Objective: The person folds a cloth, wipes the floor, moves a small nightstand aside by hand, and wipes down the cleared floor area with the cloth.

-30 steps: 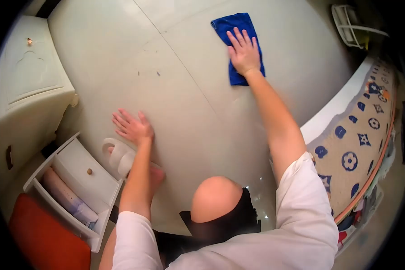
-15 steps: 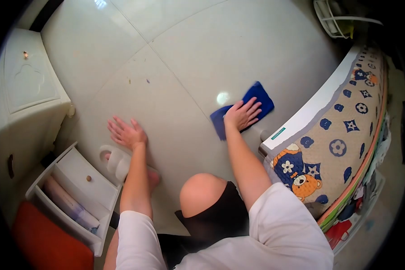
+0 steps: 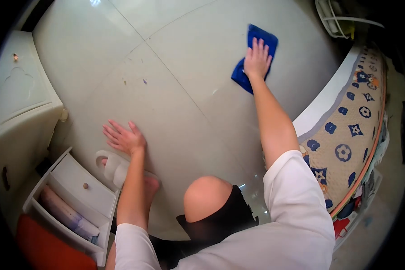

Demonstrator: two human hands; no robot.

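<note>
My right hand (image 3: 257,60) lies flat on a blue cloth (image 3: 262,35), pressing it against the tiled floor with the arm stretched far forward. The cloth spreads out above and below the palm, its lower end bunched. Lower left, my left hand (image 3: 124,137) rests palm down on the bare tile with its fingers spread, holding nothing. Just below it is a white slipper (image 3: 117,173) on a foot, partly hidden behind the left forearm.
A white cabinet (image 3: 24,85) stands at left, above a small drawer unit (image 3: 83,180) and an orange-red object (image 3: 49,245). At right is a bed with a bear-patterned cover (image 3: 335,148). A white rack (image 3: 333,20) stands top right. Small dark marks (image 3: 144,81) dot the floor.
My right hand has slid forward and slightly right across the floor, taking the blue cloth along, away from the bed's near corner. My left hand has stayed nearly in place.
</note>
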